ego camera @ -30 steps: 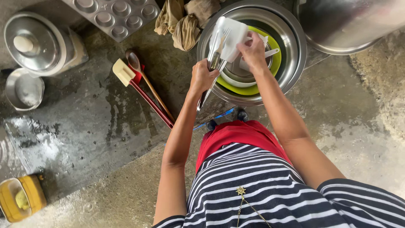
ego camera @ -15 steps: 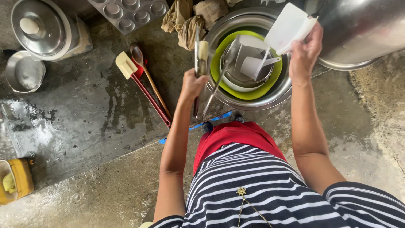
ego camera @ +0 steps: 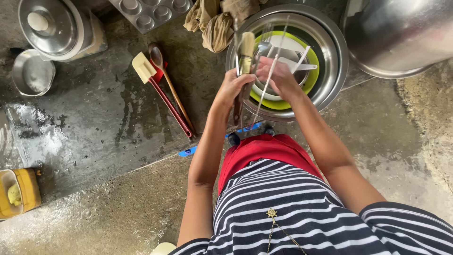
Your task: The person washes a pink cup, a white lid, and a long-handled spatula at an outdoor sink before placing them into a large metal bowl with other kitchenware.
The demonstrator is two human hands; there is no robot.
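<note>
My left hand (ego camera: 232, 88) grips a bunch of utensils upright, among them a pastry brush (ego camera: 246, 50) with pale bristles and a metal whisk (ego camera: 270, 71) whose wires blur. My right hand (ego camera: 277, 75) is against the whisk wires, fingers curled on them. Both hands hover over the near rim of a large steel basin (ego camera: 333, 61). Inside the basin lie a green plate (ego camera: 311, 75), a white bowl (ego camera: 264, 92) and a white spoon (ego camera: 302, 66).
On the wet concrete floor to the left lie a cream-headed spatula (ego camera: 143, 67), a wooden spoon (ego camera: 170, 85) and a red-handled tool (ego camera: 171, 109). A lidded steel pot (ego camera: 52, 28), a small steel bowl (ego camera: 31, 73), a muffin tray (ego camera: 150, 12), rags (ego camera: 212, 23), another big basin (ego camera: 401, 33) and a yellow tub (ego camera: 19, 191) surround.
My right hand held a white flat piece up at the right half a second ago; now it is back down at the utensils without it. My left hand has kept hold of the utensil bunch.
</note>
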